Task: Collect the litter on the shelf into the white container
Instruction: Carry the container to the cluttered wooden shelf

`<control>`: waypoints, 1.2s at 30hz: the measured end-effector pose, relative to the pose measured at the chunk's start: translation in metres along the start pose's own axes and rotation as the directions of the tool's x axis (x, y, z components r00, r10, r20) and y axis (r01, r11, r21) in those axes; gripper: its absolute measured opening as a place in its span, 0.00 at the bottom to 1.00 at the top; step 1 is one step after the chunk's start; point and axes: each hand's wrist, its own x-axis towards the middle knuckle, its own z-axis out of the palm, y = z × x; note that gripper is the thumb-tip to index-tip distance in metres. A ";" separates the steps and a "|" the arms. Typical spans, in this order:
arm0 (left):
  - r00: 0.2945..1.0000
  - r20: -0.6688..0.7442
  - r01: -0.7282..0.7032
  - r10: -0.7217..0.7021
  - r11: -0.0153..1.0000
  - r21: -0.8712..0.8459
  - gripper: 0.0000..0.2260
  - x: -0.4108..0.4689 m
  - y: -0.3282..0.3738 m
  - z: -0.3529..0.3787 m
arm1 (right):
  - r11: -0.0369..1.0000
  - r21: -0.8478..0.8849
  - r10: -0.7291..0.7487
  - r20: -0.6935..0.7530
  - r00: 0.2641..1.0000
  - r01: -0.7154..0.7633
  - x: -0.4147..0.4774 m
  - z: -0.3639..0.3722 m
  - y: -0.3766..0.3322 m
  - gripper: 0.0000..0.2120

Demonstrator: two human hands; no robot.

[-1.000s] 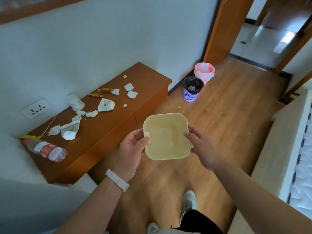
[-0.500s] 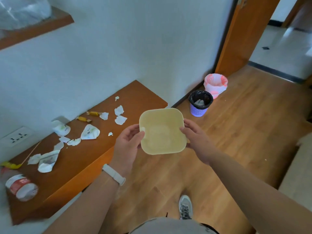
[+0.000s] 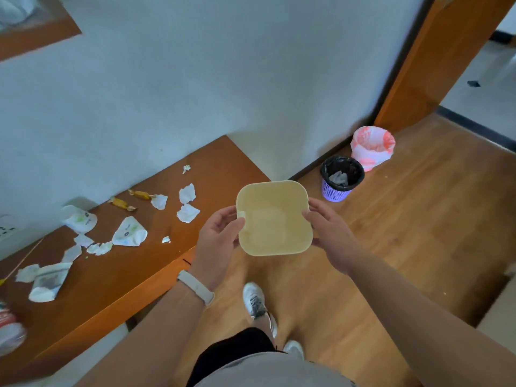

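A cream-white square container (image 3: 275,217) hangs above the floor, just right of the shelf's end. My left hand (image 3: 217,241) grips its left rim, thumb over the edge. My right hand (image 3: 329,233) holds its right side. The container looks empty. On the brown wooden shelf (image 3: 229,166) lie torn white paper scraps (image 3: 188,203), two crumpled paper cups (image 3: 129,233), two gold candy wrappers (image 3: 121,203), a flattened wrapper (image 3: 49,279) and a small foil bit (image 3: 166,239).
A plastic bottle with a red label (image 3: 9,328) lies at the shelf's near left end beside a thin stick (image 3: 25,259). A purple bin with a black liner (image 3: 340,178) and a pink-lined bin (image 3: 372,146) stand by the wall. A doorway opens at right.
I have stepped closer to the shelf, which now appears larger and nearer. Both hands keep the same hold on the container.
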 end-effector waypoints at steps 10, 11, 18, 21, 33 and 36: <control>0.998 -0.012 0.064 -0.066 0.991 -0.114 0.09 0.144 0.018 -0.007 | 0.996 -0.066 0.063 -0.022 0.998 -0.064 0.136 0.030 -0.042 0.11; 0.998 -0.016 0.063 -0.065 0.991 -0.122 0.09 0.159 0.022 -0.010 | 0.995 -0.080 0.066 -0.010 0.998 -0.066 0.151 0.034 -0.048 0.11; 0.997 -0.059 0.048 -0.057 0.990 -0.133 0.08 0.227 0.039 -0.036 | 0.984 -0.155 0.094 0.025 0.995 -0.089 0.230 0.074 -0.073 0.11; 0.993 -0.094 0.056 -0.070 0.989 -0.139 0.08 0.240 0.042 -0.049 | 0.976 -0.189 0.121 0.071 0.990 -0.106 0.253 0.090 -0.077 0.09; 0.927 -0.333 0.115 -0.174 0.975 -0.191 0.08 0.285 0.036 -0.058 | 0.929 -0.354 0.233 0.327 0.916 -0.110 0.351 0.118 -0.075 0.10; 0.895 -0.386 0.137 -0.222 0.962 -0.235 0.08 0.300 0.043 -0.052 | 0.924 -0.355 0.282 0.381 0.880 -0.142 0.381 0.125 -0.081 0.12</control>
